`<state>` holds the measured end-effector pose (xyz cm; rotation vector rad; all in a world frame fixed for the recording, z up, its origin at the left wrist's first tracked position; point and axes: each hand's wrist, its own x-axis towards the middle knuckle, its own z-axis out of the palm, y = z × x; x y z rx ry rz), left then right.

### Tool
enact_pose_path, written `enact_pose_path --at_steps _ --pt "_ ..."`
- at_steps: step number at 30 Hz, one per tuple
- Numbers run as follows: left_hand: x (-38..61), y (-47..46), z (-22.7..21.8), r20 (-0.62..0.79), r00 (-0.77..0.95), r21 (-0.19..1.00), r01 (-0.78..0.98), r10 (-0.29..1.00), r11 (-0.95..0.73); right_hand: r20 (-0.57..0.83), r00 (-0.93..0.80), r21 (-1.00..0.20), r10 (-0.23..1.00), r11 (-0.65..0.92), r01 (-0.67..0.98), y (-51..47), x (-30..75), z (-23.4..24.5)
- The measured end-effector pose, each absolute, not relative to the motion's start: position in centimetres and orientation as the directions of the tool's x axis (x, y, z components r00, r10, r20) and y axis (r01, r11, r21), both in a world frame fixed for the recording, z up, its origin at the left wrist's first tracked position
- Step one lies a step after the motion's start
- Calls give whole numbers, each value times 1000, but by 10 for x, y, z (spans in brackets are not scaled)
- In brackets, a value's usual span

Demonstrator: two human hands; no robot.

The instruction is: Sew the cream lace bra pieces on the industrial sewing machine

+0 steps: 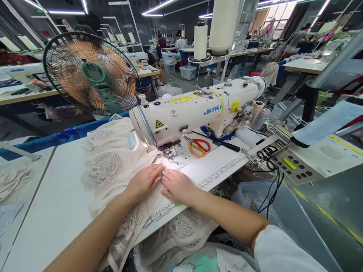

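My left hand (146,182) lies on a cream lace garment (106,164) in front of the sewing machine's presser foot (171,152), its fingers together and gripping the cloth. Fingertips nearly touching it, my right hand (179,185) pinches the edge of the same fabric just to the right. The white sewing machine (181,113) has its needle area lit, and the cloth runs up to the foot. Scissors with red and orange handles (197,147) lie on the machine bed beside the foot. The fabric under my fingers is partly hidden.
A black-handled screwdriver (230,146) lies behind the scissors. Printed rulers (224,172) run along the table's front edge. More lace (184,226) hangs below it. A large fan (92,73) stands at left, a control box (297,166) and plastic bin (286,215) at right.
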<state>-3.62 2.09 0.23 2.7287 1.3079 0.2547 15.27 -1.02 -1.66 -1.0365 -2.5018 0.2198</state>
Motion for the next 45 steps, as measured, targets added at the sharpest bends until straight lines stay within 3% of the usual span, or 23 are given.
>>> enact_pose_path --at_steps 9,45 --pt "-33 38 0 126 603 125 778 788 -615 336 -519 -396 786 617 680 -20 162 -24" --pt "-25 50 16 -21 617 -4 787 787 -617 355 -531 -367 769 638 677 -19 162 -25"
